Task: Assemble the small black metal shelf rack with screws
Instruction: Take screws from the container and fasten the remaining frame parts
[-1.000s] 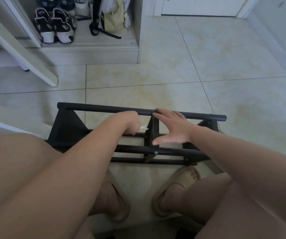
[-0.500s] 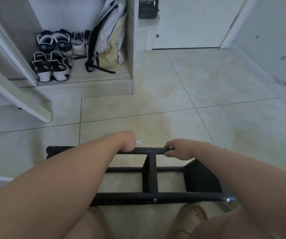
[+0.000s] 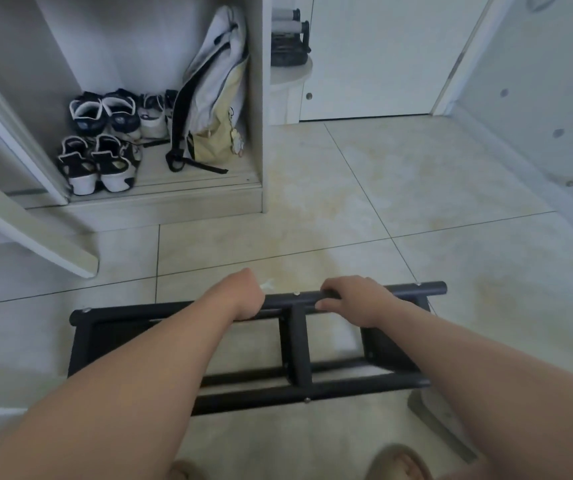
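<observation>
The small black metal shelf rack (image 3: pixel 300 344) stands on the pale glossy floor tiles (image 3: pixel 364 202), directly under both hands. The person grips it from above by its far round top bar (image 3: pixel 287 300).

The right hand (image 3: pixel 356 299) wraps this bar. Its fingers (image 3: pixel 330 292) curl over the far side and the thumb presses the near side, so the bar is held tight between them. Just left of those fingers, a silver screw head (image 3: pixel 296 293) sits on the bar, above the flat black middle strut that runs down to the near rail. A second screw head (image 3: pixel 418 284) lies to the right of the fingers, near the bar's open end.

The left hand (image 3: pixel 243 294) is bunched into a fist on the same bar, well left of the strut. Its fingers are hidden beneath the back of the hand, so I cannot tell whether they close on the bar itself. A small white piece (image 3: pixel 266 284) pokes out past the knuckles, pinched in that fist.

Far beyond the fingertips, an open white cabinet (image 3: pixel 259 133) holds several dark-and-white sneakers (image 3: pixel 101 147). A white and yellow backpack (image 3: pixel 216 98) leans against its wall.
</observation>
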A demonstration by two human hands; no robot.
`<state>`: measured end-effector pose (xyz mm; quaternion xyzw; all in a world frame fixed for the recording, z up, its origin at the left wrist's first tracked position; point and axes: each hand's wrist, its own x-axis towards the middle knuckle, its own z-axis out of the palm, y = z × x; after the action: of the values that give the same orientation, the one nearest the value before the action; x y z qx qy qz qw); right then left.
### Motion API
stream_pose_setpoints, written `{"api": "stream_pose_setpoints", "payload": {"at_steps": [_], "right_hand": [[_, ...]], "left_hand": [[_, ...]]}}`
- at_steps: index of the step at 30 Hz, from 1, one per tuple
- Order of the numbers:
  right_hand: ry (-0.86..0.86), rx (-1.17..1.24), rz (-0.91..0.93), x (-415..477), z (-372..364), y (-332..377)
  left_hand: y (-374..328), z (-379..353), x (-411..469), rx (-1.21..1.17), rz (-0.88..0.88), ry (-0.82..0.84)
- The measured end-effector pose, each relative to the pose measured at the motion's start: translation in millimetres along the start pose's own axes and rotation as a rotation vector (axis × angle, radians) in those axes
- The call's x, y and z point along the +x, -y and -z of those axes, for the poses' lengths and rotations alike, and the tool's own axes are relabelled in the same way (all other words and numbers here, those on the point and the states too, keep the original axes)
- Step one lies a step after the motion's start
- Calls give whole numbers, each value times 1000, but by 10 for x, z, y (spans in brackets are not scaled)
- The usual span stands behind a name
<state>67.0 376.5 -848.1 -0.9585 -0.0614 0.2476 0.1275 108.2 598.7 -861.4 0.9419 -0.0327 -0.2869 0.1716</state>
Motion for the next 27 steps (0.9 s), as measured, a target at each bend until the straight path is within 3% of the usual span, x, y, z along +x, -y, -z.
{"api": "stream_pose_setpoints", "payload": {"at_steps": [3, 16, 22, 27], "right_hand": [[-89, 8, 6, -41, -19, 52], [182, -138, -20, -34, -749, 166], [308, -263, 1, -73, -1172, 113], [359, -349, 14, -132, -1504, 24]], "left_hand": [[78, -20, 13, -15, 23, -149], [321, -564, -120, 154, 32, 74], [455, -1147, -231, 54, 133, 138], [519, -1477, -238, 23, 119, 217]]}}
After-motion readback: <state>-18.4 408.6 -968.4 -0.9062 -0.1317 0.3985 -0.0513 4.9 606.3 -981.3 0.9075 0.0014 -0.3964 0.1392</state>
